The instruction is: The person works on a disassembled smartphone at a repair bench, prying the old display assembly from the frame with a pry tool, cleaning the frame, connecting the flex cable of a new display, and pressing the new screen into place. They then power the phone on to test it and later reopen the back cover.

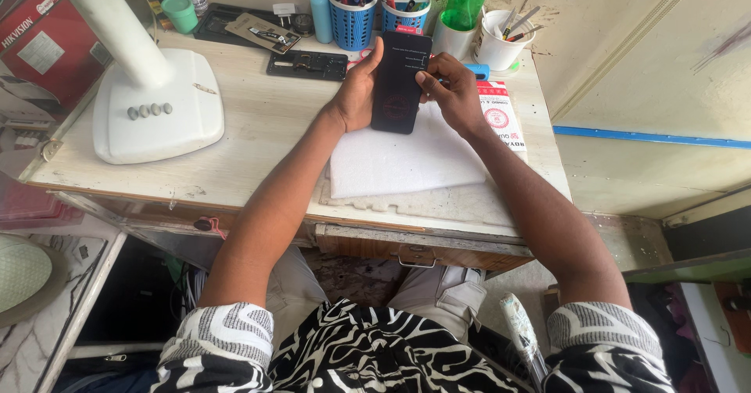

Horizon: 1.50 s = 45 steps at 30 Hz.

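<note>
- Black smartphone (pixel 400 82) is held upright over the white mat (pixel 399 162) on the workbench (pixel 258 127).
- Left hand (pixel 356 92) clamps its left edge.
- Right hand (pixel 450 88), fingers pinched together, works its right edge.
- Step appears to be edge handling; steady support seems needed.

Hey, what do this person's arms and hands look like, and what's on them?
Both forearms are bare. Short sleeves end above the elbows, each with a finely striped black-and-white cuff: left sleeve, right sleeve. The shirt has a bold black-and-white zebra-like pattern. No gloves, watch or rings show on the left hand or right hand.
</note>
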### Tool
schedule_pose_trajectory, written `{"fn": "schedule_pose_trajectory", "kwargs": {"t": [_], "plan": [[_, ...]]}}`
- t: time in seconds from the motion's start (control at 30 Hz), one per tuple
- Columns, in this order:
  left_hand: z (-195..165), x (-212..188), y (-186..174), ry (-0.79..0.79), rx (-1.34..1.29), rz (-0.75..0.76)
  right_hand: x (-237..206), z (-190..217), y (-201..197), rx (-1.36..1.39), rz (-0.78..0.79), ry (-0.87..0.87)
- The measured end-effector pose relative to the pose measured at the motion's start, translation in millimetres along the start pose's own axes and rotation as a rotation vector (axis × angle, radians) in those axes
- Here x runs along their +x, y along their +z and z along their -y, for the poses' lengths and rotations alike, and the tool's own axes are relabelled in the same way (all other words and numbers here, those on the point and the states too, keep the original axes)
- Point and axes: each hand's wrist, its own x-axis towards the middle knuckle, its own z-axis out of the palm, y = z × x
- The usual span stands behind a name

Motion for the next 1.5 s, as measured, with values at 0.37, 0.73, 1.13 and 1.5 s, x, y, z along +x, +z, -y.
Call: {"fn": "schedule_pose_trajectory", "kwargs": {"t": [0.37,0.73,1.13,1.5], "plan": [[-1,-2,0,0.015,-0.021,0.071,0,-2,0,0.000,0.003,-0.020],[2,-1,-9,0.036,0.001,0.060,-2,11,5,-0.062,-0.053,-0.103],[7,4,-21,0.047,0.075,-0.066,-6,23,9,-0.106,-0.023,-0.168],[1,0,-9,0.144,0.063,0.005,-8,15,-2,0.212,0.020,-0.117]]}}
